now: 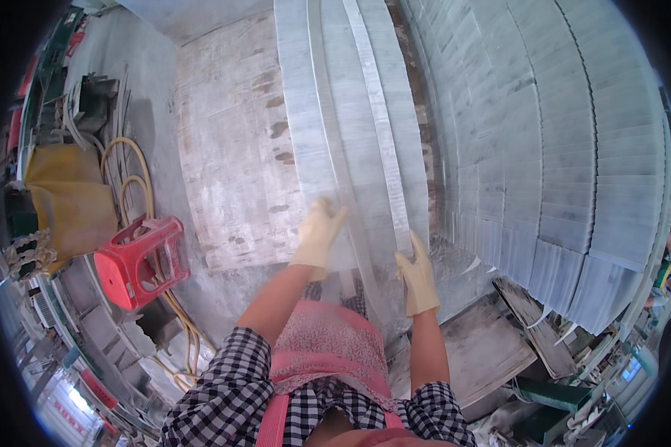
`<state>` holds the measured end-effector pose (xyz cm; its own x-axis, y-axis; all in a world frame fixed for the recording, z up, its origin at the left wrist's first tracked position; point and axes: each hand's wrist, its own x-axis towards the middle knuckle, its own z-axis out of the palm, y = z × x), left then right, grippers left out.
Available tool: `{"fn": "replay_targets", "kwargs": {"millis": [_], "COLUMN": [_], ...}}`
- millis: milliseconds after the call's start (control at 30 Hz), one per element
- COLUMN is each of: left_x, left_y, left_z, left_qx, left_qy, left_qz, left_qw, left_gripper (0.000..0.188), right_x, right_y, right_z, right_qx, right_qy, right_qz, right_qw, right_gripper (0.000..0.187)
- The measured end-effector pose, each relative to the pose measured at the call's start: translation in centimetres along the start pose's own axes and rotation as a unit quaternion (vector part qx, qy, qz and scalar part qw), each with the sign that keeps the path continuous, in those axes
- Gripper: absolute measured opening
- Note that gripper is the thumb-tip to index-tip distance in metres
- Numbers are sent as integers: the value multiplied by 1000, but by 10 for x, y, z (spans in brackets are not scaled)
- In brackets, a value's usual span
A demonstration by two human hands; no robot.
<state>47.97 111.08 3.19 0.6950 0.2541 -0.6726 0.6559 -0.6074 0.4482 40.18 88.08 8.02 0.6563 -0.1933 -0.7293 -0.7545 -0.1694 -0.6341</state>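
Observation:
A pale grey-white slatted panel (354, 141) stretches away from me on the worktop. Two long, narrow strips lie lengthwise over it: a left strip (326, 112), whose near end hangs past the panel toward my apron, and a paler right strip (380, 112). My left hand (319, 235), in a cream glove, is over the panel's near left part, left of the left strip. Its thumb is spread from the fingers, which are slightly blurred, and nothing shows in them. My right hand (417, 279), gloved alike, has thumb and fingers around the near end of the right strip.
Left of the panel lies a stained, whitish board (231, 156). Tall stacks of pale slats (544, 149) stand close on the right. A red plastic stool (138, 261) with yellow hoses (145, 179) and a mustard cloth (71, 205) are at left. Wooden boards (470, 350) lie low right.

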Motion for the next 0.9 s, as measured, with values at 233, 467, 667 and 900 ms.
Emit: {"fn": "replay_targets", "kwargs": {"millis": [233, 467, 667, 900], "left_x": [20, 10, -10, -21], "left_y": [-14, -39, -36, -7], "left_z": [41, 48, 64, 37], "left_qx": [37, -268, -261, 73], "left_qy": [-57, -236, -262, -114], "left_qz": [-26, -25, -17, 82], "left_qw": [997, 934, 929, 987], "left_gripper": [53, 30, 29, 40], "right_x": [0, 24, 20, 20], "right_y": [10, 7, 13, 9], "right_z": [-6, -12, -23, -23], "right_qx": [88, 37, -92, -396], "right_qy": [-6, 21, 60, 111], "right_qz": [-10, -11, -55, -80], "right_qw": [996, 999, 992, 908], "right_gripper": [65, 64, 63, 63]}}
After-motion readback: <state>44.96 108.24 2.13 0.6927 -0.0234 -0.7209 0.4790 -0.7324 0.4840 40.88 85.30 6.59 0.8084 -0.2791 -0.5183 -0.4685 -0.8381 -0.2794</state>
